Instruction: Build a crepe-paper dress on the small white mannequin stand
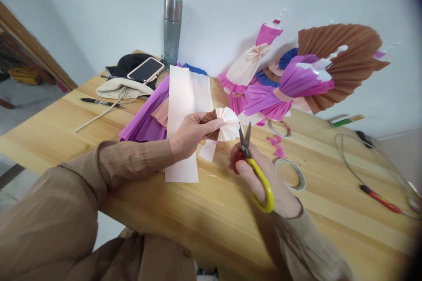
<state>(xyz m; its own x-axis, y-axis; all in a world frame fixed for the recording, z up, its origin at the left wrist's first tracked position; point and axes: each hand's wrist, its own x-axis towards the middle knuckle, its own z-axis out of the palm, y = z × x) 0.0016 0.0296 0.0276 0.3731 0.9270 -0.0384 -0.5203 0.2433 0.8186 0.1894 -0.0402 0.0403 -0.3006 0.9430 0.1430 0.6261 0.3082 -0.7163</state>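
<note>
Over the middle of the table, my left hand (194,134) pinches a small pleated paper fan (229,124), white on the right and brown beside my fingers. My right hand (260,175) is wrapped round yellow-handled scissors (246,147). Their blades point upward and stand a little apart, close to the fan's right edge; whether they touch it I cannot tell. Beneath my left hand lies a long strip of pale crepe paper (180,114), with a small white scrap (207,150) near it.
Behind are paper-dressed doll figures (303,79), a metal flask (173,30), a phone (145,70) on a dark cloth and a pen (102,102). On the right lie tape rolls (290,174), a green-handled knife (346,120) and a red tool with a cord (380,199). Purple crepe paper (145,114) is folded at left.
</note>
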